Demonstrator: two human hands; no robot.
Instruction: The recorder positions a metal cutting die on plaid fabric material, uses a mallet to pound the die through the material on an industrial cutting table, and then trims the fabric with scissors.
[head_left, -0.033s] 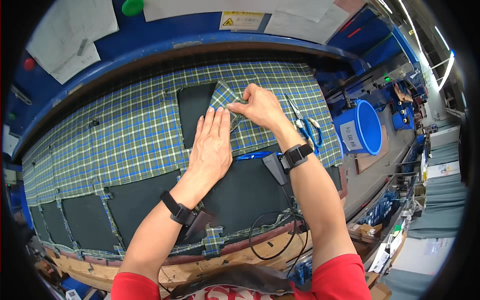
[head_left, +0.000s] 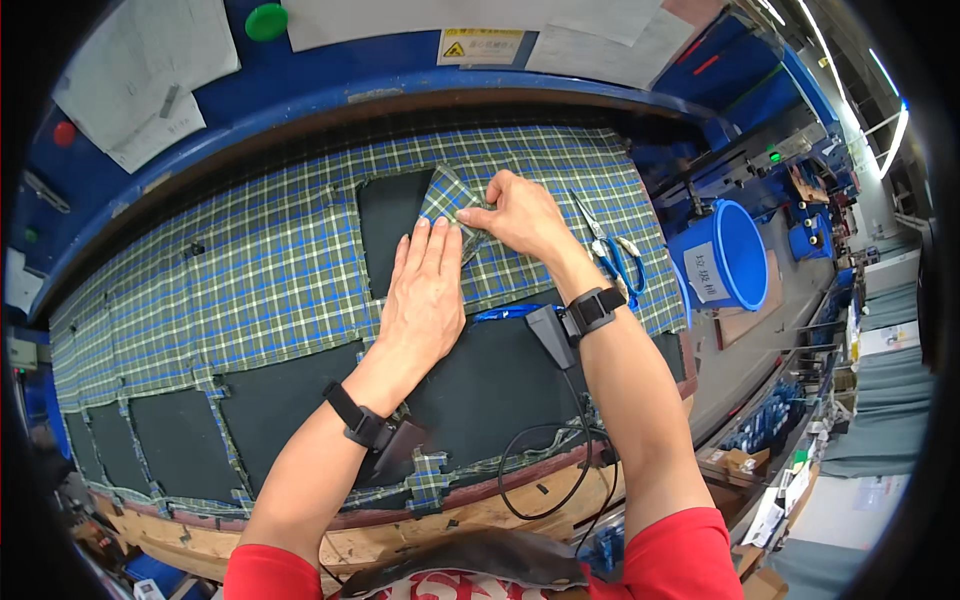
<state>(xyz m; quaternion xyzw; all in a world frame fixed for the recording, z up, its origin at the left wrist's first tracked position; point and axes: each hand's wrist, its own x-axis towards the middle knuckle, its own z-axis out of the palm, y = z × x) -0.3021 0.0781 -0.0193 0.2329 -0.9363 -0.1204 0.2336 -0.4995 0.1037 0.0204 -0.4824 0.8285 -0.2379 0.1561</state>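
Observation:
Plaid fabric [head_left: 270,240] in green, blue and white lies across the dark board, with a rectangular opening cut in it. At the right of that opening sits a small plaid piece [head_left: 447,190] with a pointed top. My left hand [head_left: 422,290] lies flat, its fingers stretched out over the lower part of this piece. My right hand [head_left: 525,212] pinches its right edge between thumb and forefinger; the edge is partly hidden by the fingers. Scissors [head_left: 637,268] with blue handles rest on the fabric just right of my right hand.
A blue bucket [head_left: 737,258] stands beyond the table's right end. Near my right wrist lies a blue strip [head_left: 510,312]. A black cable [head_left: 505,475] loops over the near wooden edge [head_left: 380,540]. A blue panel with papers [head_left: 150,75] rises at the back.
Both hands keep their places on the small plaid piece. Only the view has shifted very slightly.

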